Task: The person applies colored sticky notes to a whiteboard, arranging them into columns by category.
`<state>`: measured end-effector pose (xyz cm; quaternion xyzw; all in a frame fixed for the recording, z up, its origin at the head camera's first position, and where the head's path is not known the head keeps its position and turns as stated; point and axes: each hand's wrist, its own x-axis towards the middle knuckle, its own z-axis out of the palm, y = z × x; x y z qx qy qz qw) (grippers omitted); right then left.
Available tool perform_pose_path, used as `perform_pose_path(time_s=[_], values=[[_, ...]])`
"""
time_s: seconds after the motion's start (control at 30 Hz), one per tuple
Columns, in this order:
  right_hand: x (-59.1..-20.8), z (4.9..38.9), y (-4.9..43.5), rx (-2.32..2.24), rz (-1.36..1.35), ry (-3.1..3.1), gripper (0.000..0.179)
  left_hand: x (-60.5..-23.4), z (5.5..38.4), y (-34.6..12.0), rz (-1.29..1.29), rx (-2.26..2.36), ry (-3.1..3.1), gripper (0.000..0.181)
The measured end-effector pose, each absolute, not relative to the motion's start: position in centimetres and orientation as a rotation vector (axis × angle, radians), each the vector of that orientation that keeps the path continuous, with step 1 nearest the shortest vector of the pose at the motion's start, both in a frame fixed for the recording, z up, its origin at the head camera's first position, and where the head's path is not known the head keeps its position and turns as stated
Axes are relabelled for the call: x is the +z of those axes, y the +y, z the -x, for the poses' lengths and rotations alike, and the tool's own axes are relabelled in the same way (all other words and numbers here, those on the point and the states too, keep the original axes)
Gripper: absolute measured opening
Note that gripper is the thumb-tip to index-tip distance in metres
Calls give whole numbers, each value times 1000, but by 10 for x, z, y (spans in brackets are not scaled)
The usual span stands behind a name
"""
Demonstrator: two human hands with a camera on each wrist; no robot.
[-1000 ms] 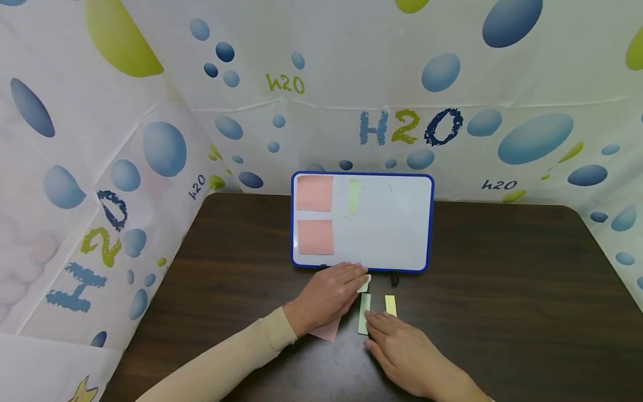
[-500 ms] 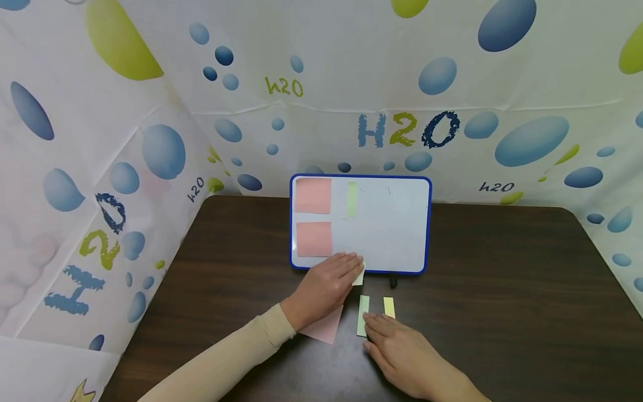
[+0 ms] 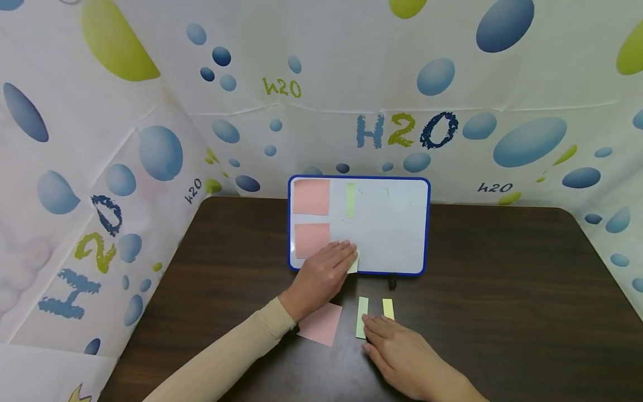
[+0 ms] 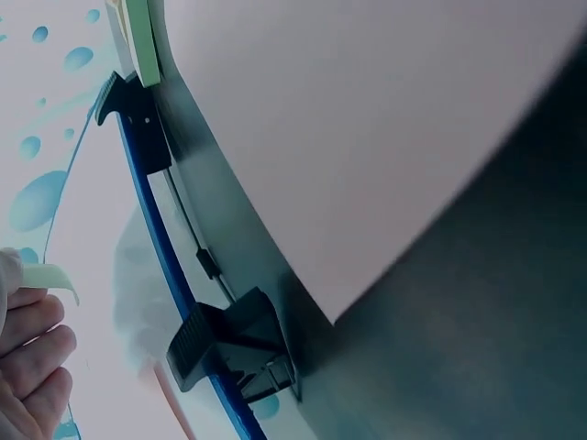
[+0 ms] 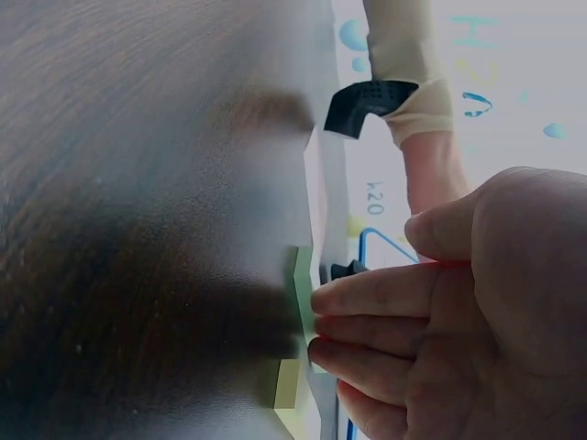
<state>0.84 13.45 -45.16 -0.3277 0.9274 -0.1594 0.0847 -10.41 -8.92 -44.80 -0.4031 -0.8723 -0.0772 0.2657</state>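
- OK, left hand (image 3: 321,273) is pinching a pale green slip (image 4: 50,275) between thumb and fingers; other fingers are lying close together.
- Slip is sticking out past the fingertips, its free end curling in the left wrist view. From the head it's overlapping the lower part of the whiteboard (image 3: 392,229); can't tell if it's touching.
- Right hand (image 3: 402,352) is gripping nothing: fingers are extending nearly straight, side by side, thumb standing apart.
- Its fingertips are sitting right at the green pad (image 3: 361,312) and partly covering the yellow pad (image 3: 388,307); can't confirm contact.
- Loose pink sheet (image 3: 321,325) is lying askew on the table, just below the left wrist.
- Whiteboard is leaning back beyond the hands, blue rim all round, carrying an upper pink note (image 3: 311,197), a lower pink note (image 3: 307,239) and a green strip (image 3: 350,200) to the right of the upper one.
- Left hand is partly blocking the lower note.
- Black clip (image 3: 392,281) is showing under the board's bottom edge.
- Dark wood table (image 3: 502,279) is supporting everything; white bubble-print backdrop (image 3: 326,128) is hanging behind.
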Motion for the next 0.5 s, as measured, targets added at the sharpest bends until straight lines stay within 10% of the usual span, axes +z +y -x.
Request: perform_pose_path(time_s=[0.5], values=[[-454, -9, 134, -466, 978, 2785, 50, -448, 121, -89, 1025, -195, -2291, 39]])
